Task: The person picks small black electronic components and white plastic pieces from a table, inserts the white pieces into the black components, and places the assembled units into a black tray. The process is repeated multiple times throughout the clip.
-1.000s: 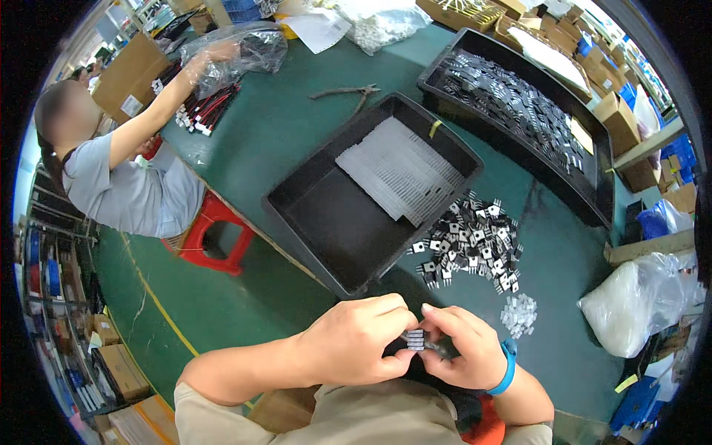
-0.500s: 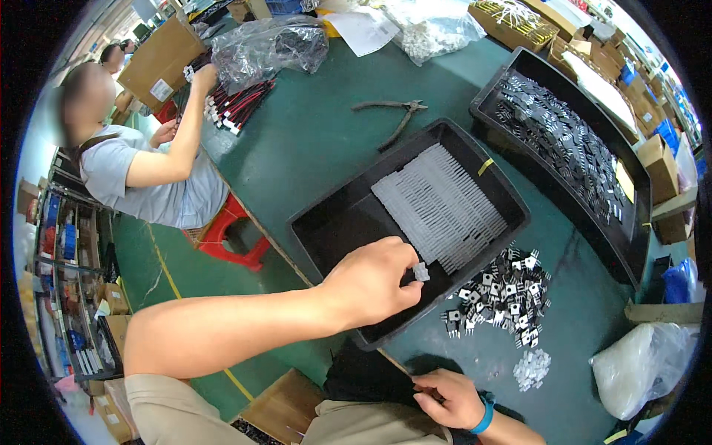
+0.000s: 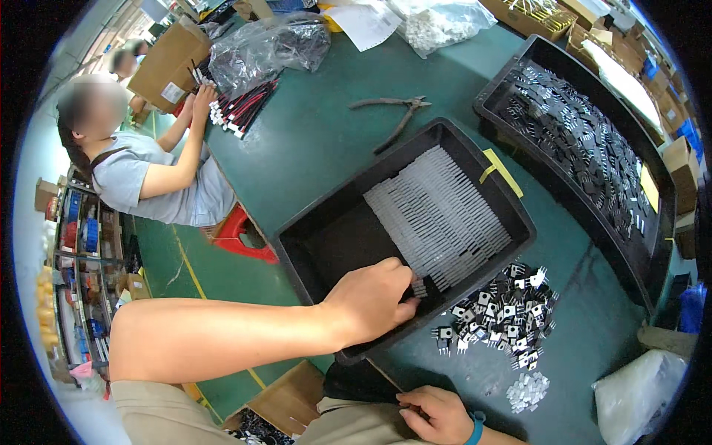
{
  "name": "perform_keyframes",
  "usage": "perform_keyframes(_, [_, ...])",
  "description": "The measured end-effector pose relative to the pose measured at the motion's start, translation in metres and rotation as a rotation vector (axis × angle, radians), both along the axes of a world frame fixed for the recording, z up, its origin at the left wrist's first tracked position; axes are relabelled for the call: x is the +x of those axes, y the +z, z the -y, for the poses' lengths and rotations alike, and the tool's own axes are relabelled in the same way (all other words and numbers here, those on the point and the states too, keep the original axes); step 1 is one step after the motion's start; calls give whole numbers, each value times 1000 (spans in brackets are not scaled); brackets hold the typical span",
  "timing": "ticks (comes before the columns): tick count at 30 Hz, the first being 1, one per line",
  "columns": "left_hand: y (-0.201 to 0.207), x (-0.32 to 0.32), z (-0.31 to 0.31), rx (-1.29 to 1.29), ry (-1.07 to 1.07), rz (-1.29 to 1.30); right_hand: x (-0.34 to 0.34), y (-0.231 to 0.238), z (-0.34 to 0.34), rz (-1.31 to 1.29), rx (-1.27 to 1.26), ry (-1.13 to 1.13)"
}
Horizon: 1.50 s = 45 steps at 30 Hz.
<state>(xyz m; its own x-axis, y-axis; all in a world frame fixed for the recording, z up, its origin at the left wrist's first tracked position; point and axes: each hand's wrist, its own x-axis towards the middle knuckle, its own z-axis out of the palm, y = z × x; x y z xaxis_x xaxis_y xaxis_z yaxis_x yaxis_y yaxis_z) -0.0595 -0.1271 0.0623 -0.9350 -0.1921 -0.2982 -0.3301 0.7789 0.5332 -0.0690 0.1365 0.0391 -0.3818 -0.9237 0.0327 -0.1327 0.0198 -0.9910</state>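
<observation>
My left hand [image 3: 371, 300] reaches into a black tray [image 3: 326, 204]. Its thumb and fingers pinch a short row of small grey pieces [image 3: 420, 288] low over the tray floor, close to the packed rows. Those tightly lined-up grey pieces [image 3: 437, 215] fill the tray's right part. Near the table's front edge rests my right hand [image 3: 439, 417], thumb and forefinger apart, with nothing visible between them; a blue band circles the wrist. Beyond it lie a small heap of white pieces [image 3: 528, 391] and a pile of black three-legged transistors [image 3: 504, 315].
A long black bin [image 3: 571, 141] of black parts stands at the right. Pliers [image 3: 397, 119] lie behind the tray. At the far left a co-worker [image 3: 163, 167] handles wires near red-and-black leads [image 3: 248, 107] and a plastic bag [image 3: 271, 55]. Another bag [image 3: 638, 400] sits at the lower right.
My left hand has lowered the grey pieces toward the tray floor beside the rows. My right hand has shifted slightly left. The co-worker's hands have come together by the carton.
</observation>
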Motion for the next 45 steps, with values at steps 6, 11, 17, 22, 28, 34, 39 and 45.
perform_keyframes(6, [-4, 1, -3, -61, -60, -35, 0, -10, -3, -32, 1, 43])
perform_keyframes(11, [0, -3, -5, -154, -64, 30, 1, -14, -8, -37, -2, 80])
perform_keyframes(17, [6, -6, -7, -207, -52, 85, 1, -14, -10, -50, -18, 71])
perform_keyframes(22, [-3, -8, -9, -87, 7, 101, 3, -13, -9, -39, -6, 61])
perform_keyframes(28, [-13, -7, -7, 178, 80, 72, 3, -15, -10, -44, 47, 94])
perform_keyframes(34, [-7, -10, -7, 345, 168, 101, 5, -16, -7, -49, 33, 70])
perform_keyframes(39, [5, -10, -5, 376, 194, 238, 1, -1, 0, -28, 47, 57])
perform_keyframes(45, [-5, -9, -3, 513, 184, 205, 0, 0, 4, -27, 34, 49])
